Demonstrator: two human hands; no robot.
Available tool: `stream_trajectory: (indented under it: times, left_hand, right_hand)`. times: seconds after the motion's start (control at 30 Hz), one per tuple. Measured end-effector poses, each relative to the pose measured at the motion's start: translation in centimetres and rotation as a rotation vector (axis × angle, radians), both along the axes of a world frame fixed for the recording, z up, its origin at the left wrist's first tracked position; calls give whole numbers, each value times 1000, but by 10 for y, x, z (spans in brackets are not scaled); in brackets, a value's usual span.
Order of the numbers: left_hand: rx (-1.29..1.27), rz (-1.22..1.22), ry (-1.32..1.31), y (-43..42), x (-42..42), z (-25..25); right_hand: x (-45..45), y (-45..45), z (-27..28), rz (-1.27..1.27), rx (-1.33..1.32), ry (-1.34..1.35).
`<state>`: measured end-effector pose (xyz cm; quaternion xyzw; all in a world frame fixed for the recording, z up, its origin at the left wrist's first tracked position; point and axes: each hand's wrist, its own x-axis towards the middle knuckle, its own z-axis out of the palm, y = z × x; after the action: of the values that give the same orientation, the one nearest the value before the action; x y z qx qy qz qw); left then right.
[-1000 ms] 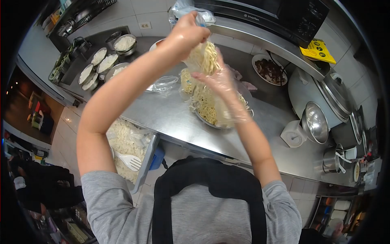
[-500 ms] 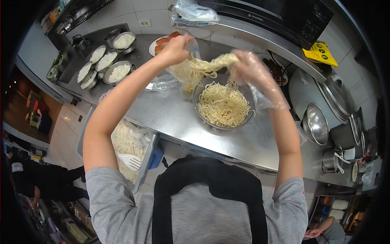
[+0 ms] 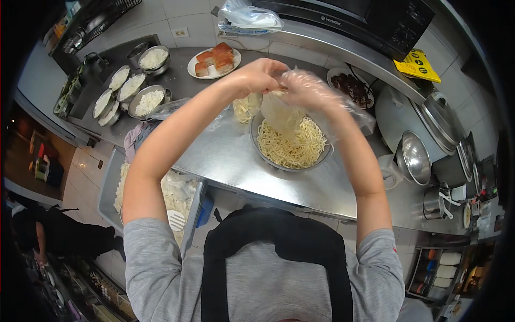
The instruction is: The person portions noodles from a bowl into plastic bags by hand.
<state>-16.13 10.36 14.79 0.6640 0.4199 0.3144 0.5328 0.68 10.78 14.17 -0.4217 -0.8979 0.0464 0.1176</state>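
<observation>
My left hand [image 3: 260, 76] is closed on the top of a clear plastic bag [image 3: 283, 114], which hangs over a metal bowl [image 3: 258, 152] heaped with noodles [image 3: 292, 145]. Some noodles show inside the bag. My right hand [image 3: 307, 88], in a clear plastic glove, is pinched at the bag's top beside my left hand and is a little blurred. Another bag of noodles [image 3: 246, 109] lies against the bowl's left side.
Bowls of rice [image 3: 147, 102] stand at the left, near a plate of browned meat pieces [image 3: 214, 61]. A scale [image 3: 390, 172] and an empty steel bowl [image 3: 414, 158] are at the right. A rice bin [image 3: 110, 182] sits below the counter's edge. A person [image 3: 64, 231] stands at far left.
My right hand has let go of the noodle clump it held and moved left to the bag's top. The bag now hangs over the bowl, between my hands.
</observation>
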Motion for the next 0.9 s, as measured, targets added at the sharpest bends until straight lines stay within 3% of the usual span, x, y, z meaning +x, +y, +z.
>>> stream_trajectory:
  times: [0.07, 0.13, 0.2, 0.3, 0.33, 0.37, 0.43, 0.47, 0.53, 0.63, 0.7, 0.77, 0.83, 0.9]
  left_hand:
    - [76, -69, 54, 4, 3, -2]
    - [54, -44, 110, 1, 7, 8]
    - [31, -20, 170, 2, 7, 11]
    - [6, -3, 16, 8, 4, 11]
    - [-11, 40, -51, 7, 6, 17]
    - [-29, 82, -118, 6, 7, 24]
    - [-25, 88, -194, 0, 10, 33]
    - [17, 103, -183, -2, 10, 33]
    - [60, 116, -171, 0, 6, 32]
    - [-23, 44, -151, 5, 1, 24]
    - [20, 80, -208, 4, 7, 21]
    - [44, 1, -176, 7, 13, 21]
    - [66, -79, -140, 9, 23, 22]
    - [13, -183, -63, 9, 35, 23]
  right_hand:
    - [16, -18, 39, 24, -131, 96]
    - [33, -28, 44, 14, -181, 212]
    - [44, -37, 42, -110, -273, 597]
    - [34, -24, -38, -93, -145, 664]
    - [26, -23, -57, -122, 4, 456]
    - [16, -19, -78, -91, -68, 599]
    - [5, -19, -101, -357, -248, 636]
    - [10, -16, -103, -363, -243, 638]
    - [21, -11, -95, -363, -142, 393]
    - [40, -17, -51, -400, -247, 356]
    - [46, -12, -45, -319, -48, 404]
    - [49, -10, -32, -306, -60, 451]
    - [50, -10, -17, -178, -578, 1058]
    - [42, -9, -5, -228, -448, 1040]
